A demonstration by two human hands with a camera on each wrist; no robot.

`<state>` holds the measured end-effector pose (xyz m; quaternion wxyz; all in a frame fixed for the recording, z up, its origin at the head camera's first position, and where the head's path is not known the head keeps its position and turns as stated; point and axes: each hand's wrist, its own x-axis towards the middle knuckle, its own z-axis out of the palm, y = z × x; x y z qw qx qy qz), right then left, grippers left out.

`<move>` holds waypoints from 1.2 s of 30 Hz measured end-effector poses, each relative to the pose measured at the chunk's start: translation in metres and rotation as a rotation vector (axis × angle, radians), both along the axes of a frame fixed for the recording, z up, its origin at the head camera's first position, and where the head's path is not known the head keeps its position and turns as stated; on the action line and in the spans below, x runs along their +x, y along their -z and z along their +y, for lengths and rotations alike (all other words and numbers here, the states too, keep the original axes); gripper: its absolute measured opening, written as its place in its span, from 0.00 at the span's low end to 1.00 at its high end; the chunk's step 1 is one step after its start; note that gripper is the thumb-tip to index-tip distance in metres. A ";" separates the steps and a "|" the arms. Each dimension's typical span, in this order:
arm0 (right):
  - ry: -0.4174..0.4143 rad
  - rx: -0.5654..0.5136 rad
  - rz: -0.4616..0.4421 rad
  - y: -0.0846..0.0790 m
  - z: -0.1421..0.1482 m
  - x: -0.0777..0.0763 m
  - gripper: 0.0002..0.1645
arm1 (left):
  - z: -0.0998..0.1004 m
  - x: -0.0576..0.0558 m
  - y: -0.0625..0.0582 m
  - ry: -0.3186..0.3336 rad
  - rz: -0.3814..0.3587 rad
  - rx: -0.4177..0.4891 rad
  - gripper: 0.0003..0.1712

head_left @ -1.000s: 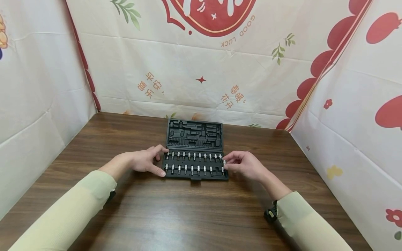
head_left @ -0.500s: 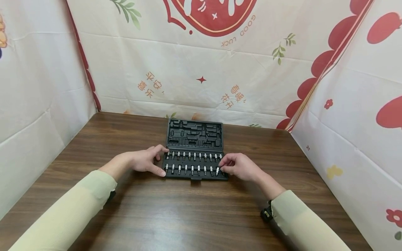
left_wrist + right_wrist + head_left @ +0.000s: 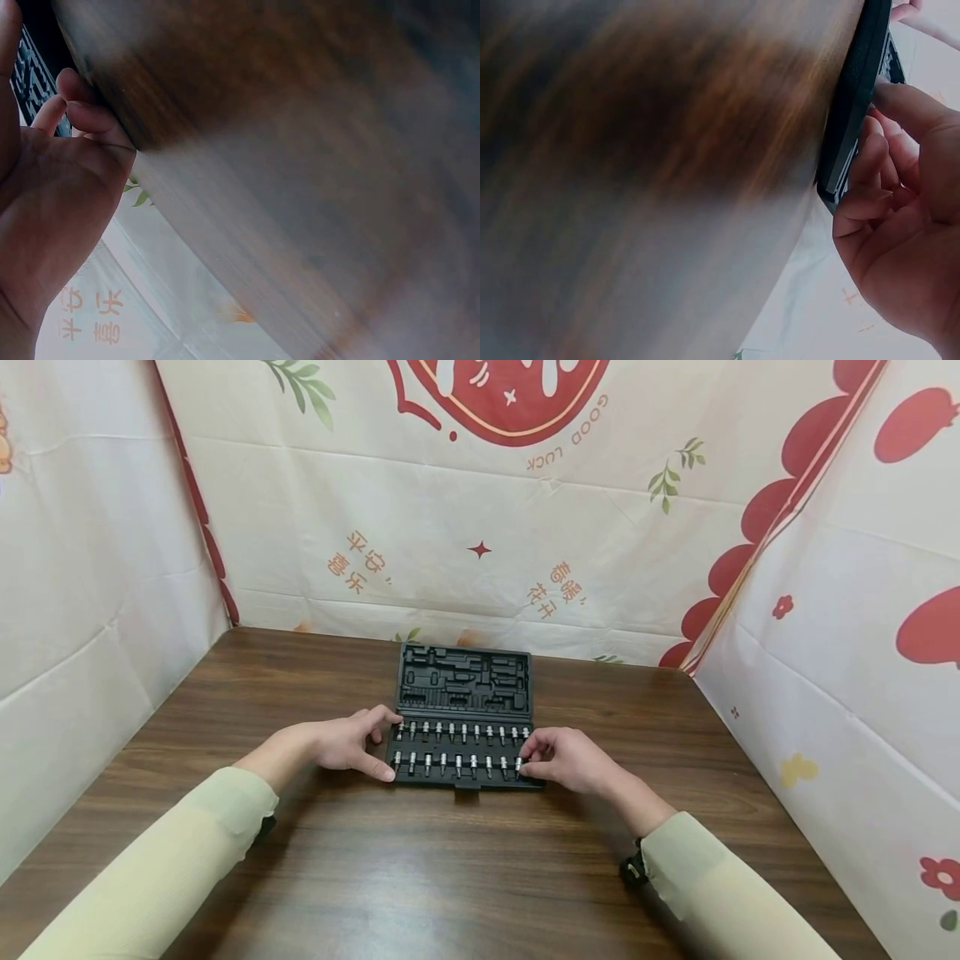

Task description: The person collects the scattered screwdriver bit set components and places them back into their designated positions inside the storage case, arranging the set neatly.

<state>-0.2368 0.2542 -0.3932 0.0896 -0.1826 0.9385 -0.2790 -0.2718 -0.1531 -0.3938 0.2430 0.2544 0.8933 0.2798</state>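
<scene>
A black plastic case [image 3: 450,786] lies unfolded on the table, its lower half holding two rows of silver bit sockets [image 3: 458,766]. My right hand [image 3: 573,760] pinches a bit socket [image 3: 518,766] between thumb and forefinger at the right part of the front row. In the right wrist view the right hand [image 3: 900,217] has its other fingers curled beside the case [image 3: 851,105]; the socket is hidden there. With thumb and forefinger spread, my left hand [image 3: 348,743] touches the left edge of the case. The left wrist view shows the left hand [image 3: 64,180] beside the case's edge.
The case's lid [image 3: 465,681], with moulded recesses, lies back toward the rear. Brown wood-grain table [image 3: 420,877] surrounds the case. A printed white cloth [image 3: 450,510] hangs behind the table and along both sides.
My right hand has moved slightly left, bringing the bit socket from the case's right edge down to the front row. The left hand stays in the same place.
</scene>
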 end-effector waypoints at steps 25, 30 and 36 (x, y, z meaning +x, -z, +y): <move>-0.040 0.202 0.186 -0.006 -0.004 0.003 0.06 | 0.002 0.000 0.000 0.003 -0.005 -0.005 0.59; -0.040 0.168 0.125 -0.006 -0.004 0.004 0.10 | 0.002 0.000 0.000 0.000 -0.001 -0.011 0.59; -0.072 0.177 0.147 -0.007 -0.006 0.003 0.07 | 0.000 0.000 0.001 -0.005 -0.001 -0.010 0.58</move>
